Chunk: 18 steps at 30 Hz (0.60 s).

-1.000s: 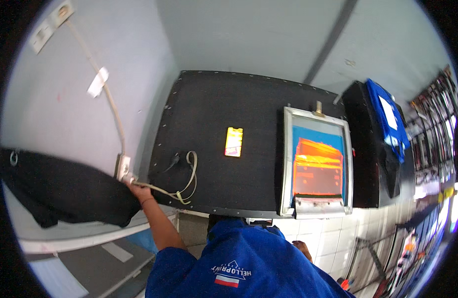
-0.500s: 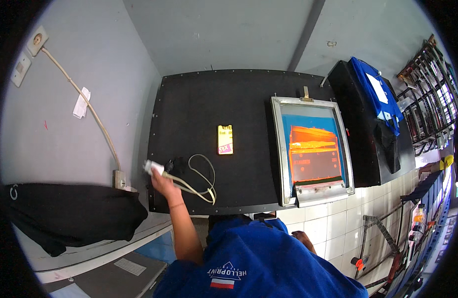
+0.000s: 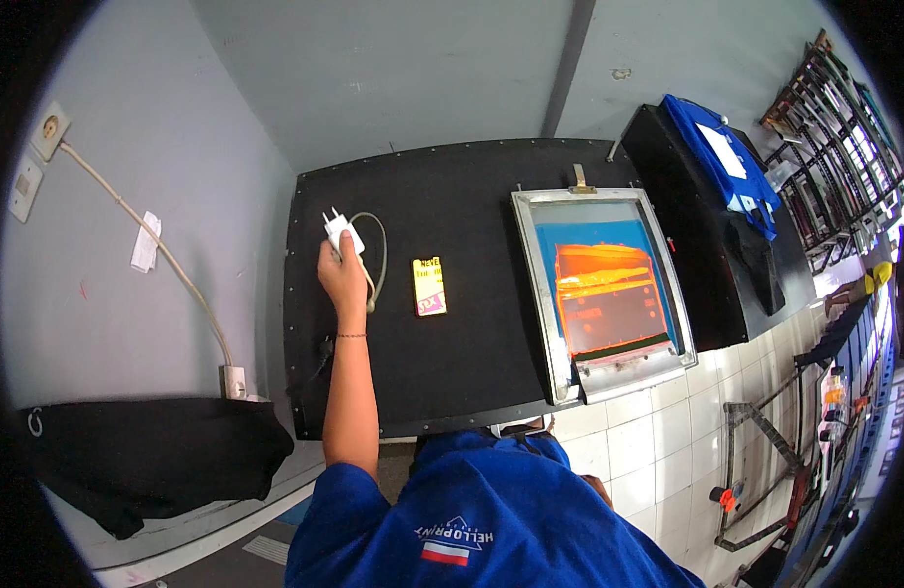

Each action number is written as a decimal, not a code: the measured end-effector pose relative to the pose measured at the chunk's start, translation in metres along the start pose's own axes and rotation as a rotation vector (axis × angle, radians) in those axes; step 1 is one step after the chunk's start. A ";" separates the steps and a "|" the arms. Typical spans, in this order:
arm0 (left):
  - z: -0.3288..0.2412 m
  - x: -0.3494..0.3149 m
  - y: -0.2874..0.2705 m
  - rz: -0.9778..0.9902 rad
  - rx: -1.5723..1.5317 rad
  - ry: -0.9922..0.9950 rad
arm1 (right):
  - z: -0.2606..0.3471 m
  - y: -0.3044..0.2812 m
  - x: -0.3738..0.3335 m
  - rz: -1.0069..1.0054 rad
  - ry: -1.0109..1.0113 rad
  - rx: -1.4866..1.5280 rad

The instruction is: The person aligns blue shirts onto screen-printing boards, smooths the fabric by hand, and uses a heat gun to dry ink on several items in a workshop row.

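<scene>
My left hand (image 3: 344,279) is closed round a white charger plug (image 3: 341,230), its two prongs pointing up and away from me. The charger's pale cable (image 3: 381,245) loops beside it over the black table (image 3: 471,363). To the right of this hand lies a yellow phone (image 3: 428,287) with black and pink print. Only a small part of my right hand (image 3: 597,487) shows past my blue shirt; its fingers are hidden.
A metal-framed printing screen (image 3: 609,294) with orange ink stands on the table's right side. Beyond are a black box (image 3: 658,176) and blue cloth (image 3: 711,147). A wall socket (image 3: 50,130) and an extension socket (image 3: 234,382) are on the left, above black fabric (image 3: 158,451).
My left hand has carried the charger plug forward and slightly right, away from the table's left edge. The cable has been drawn along with it. My view has shifted a little.
</scene>
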<state>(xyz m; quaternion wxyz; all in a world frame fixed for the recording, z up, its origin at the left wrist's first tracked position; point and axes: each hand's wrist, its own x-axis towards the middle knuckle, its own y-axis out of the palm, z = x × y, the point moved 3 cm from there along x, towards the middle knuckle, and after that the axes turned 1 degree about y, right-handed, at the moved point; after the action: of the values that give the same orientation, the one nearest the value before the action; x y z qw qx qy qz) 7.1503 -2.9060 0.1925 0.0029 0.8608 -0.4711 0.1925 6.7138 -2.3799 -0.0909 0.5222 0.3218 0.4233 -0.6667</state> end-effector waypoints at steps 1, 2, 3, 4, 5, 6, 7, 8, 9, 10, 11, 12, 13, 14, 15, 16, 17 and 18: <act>0.031 0.004 0.006 0.033 0.056 -0.112 | -0.017 0.001 0.005 -0.004 -0.003 0.033; 0.058 0.007 0.011 0.054 0.127 -0.161 | -0.029 0.002 0.009 -0.007 -0.003 0.057; 0.085 0.012 0.012 0.069 0.204 -0.209 | -0.039 0.003 0.012 -0.003 -0.006 0.076; 0.109 0.016 0.014 0.087 0.279 -0.260 | -0.048 0.003 0.015 -0.003 -0.007 0.095; 0.128 0.018 0.018 0.120 0.245 -0.330 | -0.059 0.004 0.018 -0.004 -0.009 0.117; 0.141 0.020 0.022 0.123 0.306 -0.331 | -0.068 0.004 0.020 -0.005 -0.014 0.140; 0.153 0.022 0.026 0.126 0.365 -0.330 | -0.078 0.004 0.023 -0.008 -0.017 0.168; 0.167 0.025 0.029 0.126 0.423 -0.330 | -0.087 0.004 0.026 -0.008 -0.018 0.197; 0.180 0.027 0.030 0.130 0.432 -0.328 | -0.095 0.003 0.028 -0.006 -0.021 0.227; 0.197 0.030 0.033 0.188 0.460 -0.339 | -0.102 0.000 0.035 -0.005 -0.034 0.268; 0.215 0.029 0.033 0.244 0.489 -0.361 | -0.107 -0.004 0.034 -0.007 -0.046 0.283; 0.233 0.027 0.033 0.299 0.517 -0.385 | -0.108 -0.010 0.035 -0.001 -0.083 0.280; 0.234 0.037 0.034 0.331 0.640 -0.343 | -0.011 0.011 -0.010 -0.018 -0.011 0.174; 0.238 0.033 0.040 0.390 0.669 -0.345 | -0.025 0.004 -0.009 -0.013 -0.115 0.090; 0.243 0.030 0.040 0.436 0.700 -0.344 | -0.038 -0.002 0.002 0.001 -0.225 -0.001; 0.245 0.031 0.037 0.469 0.742 -0.329 | -0.030 0.001 0.001 -0.005 -0.222 -0.008; 0.233 0.017 0.042 0.318 0.765 -0.344 | -0.028 0.000 -0.005 -0.029 -0.205 -0.010; 0.201 0.004 0.054 0.269 0.820 -0.177 | -0.030 0.000 -0.012 -0.060 -0.184 -0.004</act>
<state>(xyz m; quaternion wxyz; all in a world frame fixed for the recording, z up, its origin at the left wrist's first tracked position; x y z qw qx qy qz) 7.1745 -2.9765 -0.0023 -0.4044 0.7351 -0.4619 0.2876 6.7166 -2.3478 -0.0937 0.5394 0.2456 0.3843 -0.7078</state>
